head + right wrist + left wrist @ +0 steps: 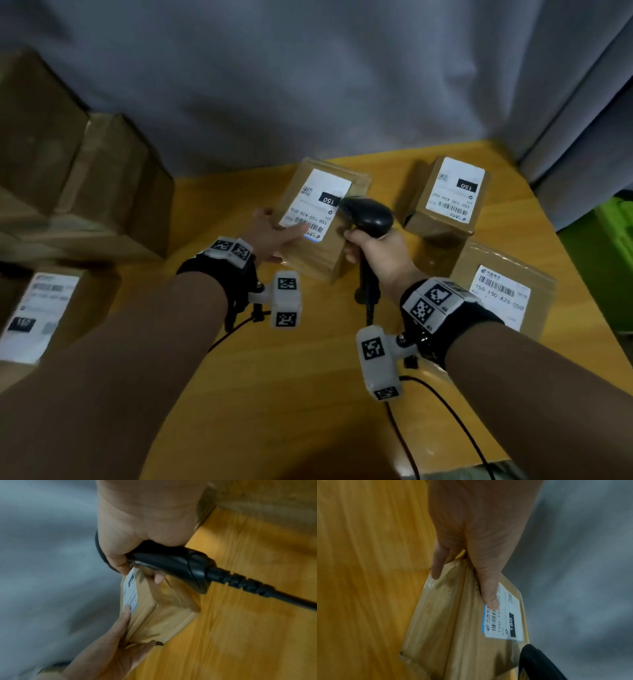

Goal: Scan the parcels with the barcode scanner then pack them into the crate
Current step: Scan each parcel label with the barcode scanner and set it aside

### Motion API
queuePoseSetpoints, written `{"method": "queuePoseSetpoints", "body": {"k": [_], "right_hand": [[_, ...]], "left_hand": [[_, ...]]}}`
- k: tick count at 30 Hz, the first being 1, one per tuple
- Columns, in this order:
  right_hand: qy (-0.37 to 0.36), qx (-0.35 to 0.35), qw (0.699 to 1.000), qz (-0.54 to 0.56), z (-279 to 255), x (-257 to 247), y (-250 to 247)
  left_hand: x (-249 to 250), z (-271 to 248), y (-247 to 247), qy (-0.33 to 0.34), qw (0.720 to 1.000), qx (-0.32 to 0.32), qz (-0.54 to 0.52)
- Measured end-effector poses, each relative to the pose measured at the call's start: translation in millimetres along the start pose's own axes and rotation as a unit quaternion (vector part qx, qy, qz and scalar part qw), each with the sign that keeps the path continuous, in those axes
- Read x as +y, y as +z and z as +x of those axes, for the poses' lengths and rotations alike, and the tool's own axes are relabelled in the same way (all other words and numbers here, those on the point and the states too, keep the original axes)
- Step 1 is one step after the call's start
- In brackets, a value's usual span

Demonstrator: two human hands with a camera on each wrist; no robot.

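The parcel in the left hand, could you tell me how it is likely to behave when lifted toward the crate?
The parcel looks like a stiff cardboard box, so it should keep its shape. The left hand holds it alone by one edge, thumb on the label, which suggests it is fairly light. Clear tape on its faces may make it a little slippery.

Scene is being viewed from head height, forward and down over yellow table [274, 394]; both forearms are being taken in. Left hand [479, 536] is being viewed close, from wrist along fingers. Right hand [145, 520] is being viewed close likewise. Held parcel [318, 253] [453, 628] [154, 618] and barcode scanner [371, 219] [539, 666] [171, 563] are being shared by all three views.
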State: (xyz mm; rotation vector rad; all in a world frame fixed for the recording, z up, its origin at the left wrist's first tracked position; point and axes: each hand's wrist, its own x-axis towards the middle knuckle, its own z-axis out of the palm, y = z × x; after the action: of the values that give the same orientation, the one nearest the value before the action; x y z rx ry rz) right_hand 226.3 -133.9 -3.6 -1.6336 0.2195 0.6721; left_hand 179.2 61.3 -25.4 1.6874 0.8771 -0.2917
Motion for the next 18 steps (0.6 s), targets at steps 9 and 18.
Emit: {"method": "queuePoseSetpoints", "body": {"k": [9, 18], "right_hand": [[-0.203, 0.007, 0.943, -0.263, -5.4, -29.1, 26.0], [-0.174, -0.169, 0.86, -0.448, -17.1, -2.2, 39.6]], "left_hand": [[-40.0, -39.9, -75.2, 0.102, 0.951, -0.04, 0.29], [-59.9, -71.6, -79.4, -0.198, 0.954, -0.13, 0.182]]}}
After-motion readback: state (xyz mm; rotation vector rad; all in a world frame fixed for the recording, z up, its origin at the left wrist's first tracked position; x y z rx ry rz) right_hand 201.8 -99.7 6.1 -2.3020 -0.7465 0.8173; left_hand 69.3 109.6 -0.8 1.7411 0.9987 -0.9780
